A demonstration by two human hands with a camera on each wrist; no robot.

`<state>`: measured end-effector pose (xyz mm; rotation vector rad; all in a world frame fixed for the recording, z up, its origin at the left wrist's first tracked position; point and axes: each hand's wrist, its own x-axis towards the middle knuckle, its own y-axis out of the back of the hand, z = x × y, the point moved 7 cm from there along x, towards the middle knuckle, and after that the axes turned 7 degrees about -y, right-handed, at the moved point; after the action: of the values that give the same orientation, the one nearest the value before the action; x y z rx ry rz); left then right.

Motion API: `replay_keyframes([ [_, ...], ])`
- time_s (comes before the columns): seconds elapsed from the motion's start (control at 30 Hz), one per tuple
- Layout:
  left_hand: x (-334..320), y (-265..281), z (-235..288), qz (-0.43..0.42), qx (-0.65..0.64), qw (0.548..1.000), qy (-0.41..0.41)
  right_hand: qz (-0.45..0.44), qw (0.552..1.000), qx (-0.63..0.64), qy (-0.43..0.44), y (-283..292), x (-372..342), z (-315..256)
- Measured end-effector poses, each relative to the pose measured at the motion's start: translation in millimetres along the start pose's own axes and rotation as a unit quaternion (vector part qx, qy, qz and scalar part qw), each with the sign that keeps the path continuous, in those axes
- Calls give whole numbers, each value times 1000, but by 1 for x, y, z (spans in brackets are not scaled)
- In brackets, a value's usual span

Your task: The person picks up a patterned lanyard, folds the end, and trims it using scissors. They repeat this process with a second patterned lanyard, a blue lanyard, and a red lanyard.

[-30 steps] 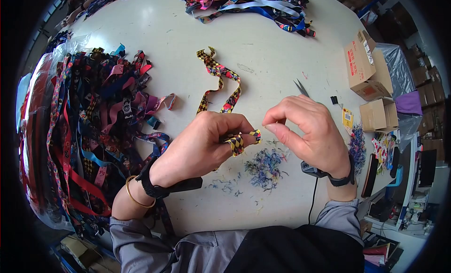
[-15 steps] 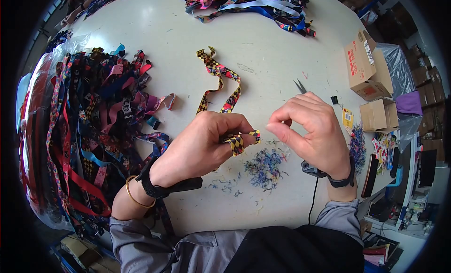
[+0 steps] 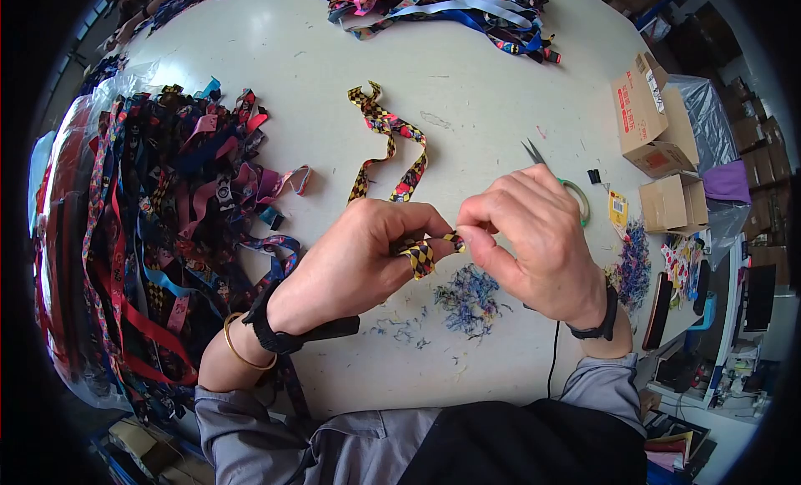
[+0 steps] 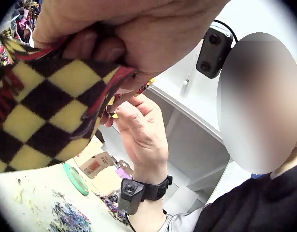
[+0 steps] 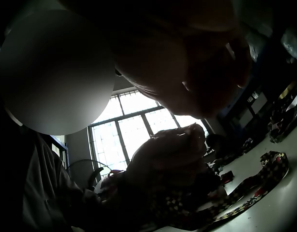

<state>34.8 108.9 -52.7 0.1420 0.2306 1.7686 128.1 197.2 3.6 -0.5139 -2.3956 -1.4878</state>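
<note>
A yellow-and-black checkered lanyard strap (image 3: pixel 421 258) is gripped by my left hand (image 3: pixel 355 247), its folded end poking out past the thumb and forefinger. Up close in the left wrist view, the checkered strap (image 4: pixel 47 106) has red edging. The thumb and forefinger of my right hand (image 3: pixel 542 239) pinch at the tip of that end. More of the strap loops out on the table beyond the left hand. Scissors (image 3: pixel 536 154) with a green handle lie beyond the right hand, partly hidden by it. The right wrist view is very dark.
A large heap of printed straps (image 3: pixel 167 226) covers the table's left side, with another bundle (image 3: pixel 442 13) at the far edge. Thread scraps (image 3: pixel 469 301) lie below the hands. Cardboard boxes (image 3: pixel 647 122) and a yellow card (image 3: pixel 617 209) stand to the right.
My right hand has drawn back slightly, then moved left and down to the strap's end, uncovering the scissors' green handle. My left hand has stayed in place, holding the strap.
</note>
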Motion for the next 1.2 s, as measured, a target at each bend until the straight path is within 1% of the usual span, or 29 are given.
replay_keyframes([
  [0.1,1,0,-3,-2,-10,1000,19,1,999,-36,-29,8,2,5],
  [0.17,0,0,-6,-4,-23,999,30,-70,996,-41,-42,4,-4,14],
  [0.2,0,0,-6,-1,-16,1000,17,-105,992,-43,-49,0,-7,18],
  [0.27,1,0,-9,5,-2,1000,-10,-119,992,-4,-44,-3,-8,17],
  [0.3,1,0,-9,4,-13,1000,2,-127,991,17,-42,-5,-9,16],
  [0.37,0,1,-7,0,-34,999,27,-130,990,38,-41,-4,-7,14],
  [0.6,1,1,-6,-7,-20,999,29,-95,992,77,-34,-8,-5,8],
  [0.67,1,0,-6,-3,-18,1000,16,-99,992,67,-51,-7,-4,8],
  [0.77,0,1,-8,-6,-31,999,35,-124,990,17,-67,-5,-4,12],
  [0.87,-1,3,-8,3,-90,993,76,-174,982,-38,-64,-9,-13,20],
  [0.9,1,8,-8,17,-62,997,40,-191,978,-54,-60,-13,-16,21],
  [0.97,2,17,-13,42,-3,999,-33,-187,978,-62,-69,-11,-16,21],
  [1.0,5,24,-3,30,57,997,-51,-182,978,-66,-73,-9,-16,21],
  [1.03,5,32,-5,55,38,996,-65,-175,979,-66,-77,-5,-16,21],
  [1.1,6,46,4,92,-72,991,-72,-165,981,-65,-85,3,-17,23],
  [1.13,8,55,10,71,-88,992,-54,-164,980,-71,-91,7,-18,23],
  [1.17,7,62,22,63,-71,995,-33,-163,979,-77,-97,12,-18,22],
  [1.2,9,70,28,82,-71,994,-35,-161,978,-83,-102,17,-18,22],
])
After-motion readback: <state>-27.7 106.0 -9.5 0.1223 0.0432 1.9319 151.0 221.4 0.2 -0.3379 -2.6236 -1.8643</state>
